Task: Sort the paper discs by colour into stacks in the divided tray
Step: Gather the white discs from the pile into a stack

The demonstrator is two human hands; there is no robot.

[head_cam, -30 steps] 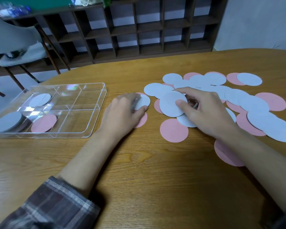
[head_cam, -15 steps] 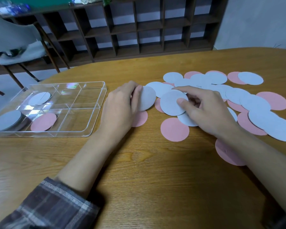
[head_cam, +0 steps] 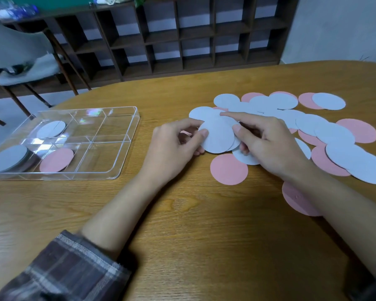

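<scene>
Step in hand: gathering, not placing.
- Grip, left hand (head_cam: 178, 146): pinches a pale disc (head_cam: 217, 140) by its left edge, thumb on the face and fingers behind. The disc is tilted up off the tabletop (head_cam: 182, 224).
- Grip, right hand (head_cam: 269, 146): pinches a 2nd pale disc (head_cam: 236, 144) tucked just behind the 1st. The thumb is on top and the index finger lies straight out over the loose pile (head_cam: 313, 127).
- Both discs sit at the pile's left edge, well apart from the divided tray (head_cam: 129, 140).
- Judgement: the 2 hands look to be squaring like-coloured discs into 1 small packet.

Next move, as I read it: take both discs into 1 hand, carry them left, and lower them flat into the compartment already holding pale ones. The paper is thin, so a pinch at 1 edge may let it droop or catch a divider. Better to come down level.

Tray: clear, 6 compartments in 2 rows of 3. Discs show in 3 of them.
- Near-left: stack of pale discs (head_cam: 8, 158).
- Far-left: single pale disc (head_cam: 50, 128).
- Near-middle: 1 pink disc (head_cam: 57, 160).
- Cannot tell whether the far-left disc differs in shade from the near-left stack.

Progress: early, by my estimate. Many pale and pink discs lie overlapped on the tabletop, including a lone pink disc (head_cam: 229, 169) just in front of the hands.
</scene>
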